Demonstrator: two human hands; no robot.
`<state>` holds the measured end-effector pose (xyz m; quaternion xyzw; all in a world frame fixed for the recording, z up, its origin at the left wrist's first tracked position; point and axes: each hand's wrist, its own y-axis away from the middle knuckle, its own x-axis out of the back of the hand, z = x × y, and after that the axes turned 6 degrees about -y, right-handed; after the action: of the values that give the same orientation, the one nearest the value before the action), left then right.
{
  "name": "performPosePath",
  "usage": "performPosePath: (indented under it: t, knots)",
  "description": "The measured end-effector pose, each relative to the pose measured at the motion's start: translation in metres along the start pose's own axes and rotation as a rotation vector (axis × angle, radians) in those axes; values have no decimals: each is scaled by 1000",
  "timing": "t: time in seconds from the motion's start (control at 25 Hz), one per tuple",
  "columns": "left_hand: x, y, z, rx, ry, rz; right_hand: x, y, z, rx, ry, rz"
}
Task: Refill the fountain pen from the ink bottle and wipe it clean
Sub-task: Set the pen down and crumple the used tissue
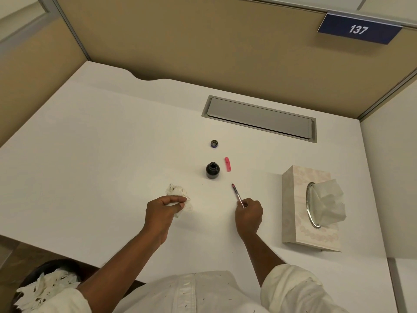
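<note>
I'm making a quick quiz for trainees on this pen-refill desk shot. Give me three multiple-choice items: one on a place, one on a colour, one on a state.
1. Where does the bottle cap lie relative to the ink bottle?
A. Farther from the person
B. On the tissue box
C. In the left hand

2. What colour is the pen cap on the desk?
A. Green
B. Pink
C. Yellow

3. What state is the ink bottle in?
A. Capped
B. Tipped over
C. Open and upright

Answers:
1 A: the cap sits on the desk beyond the bottle.
2 B: it lies pink just right of the bottle.
3 C: its mouth is bare while the right hand holds the fountain pen and the left hand a crumpled tissue.
</note>
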<state>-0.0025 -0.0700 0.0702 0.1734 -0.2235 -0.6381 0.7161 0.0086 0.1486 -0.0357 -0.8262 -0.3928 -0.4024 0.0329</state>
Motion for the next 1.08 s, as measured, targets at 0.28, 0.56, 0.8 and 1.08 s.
performPosePath:
  t: [0.28,0.56,0.8,1.08]
  knots:
    - [1,2,0,2,-10,5,0,2,1,19,-1,-7]
    - [1,2,-1,10,-17,11,1,3,2,22,-29,-15]
    - [-1,2,0,11,-21,5,1,2,2,20,-34,-30]
    - [-3,-1,-2,19,-17,0,2,3,3,23,-59,-36]
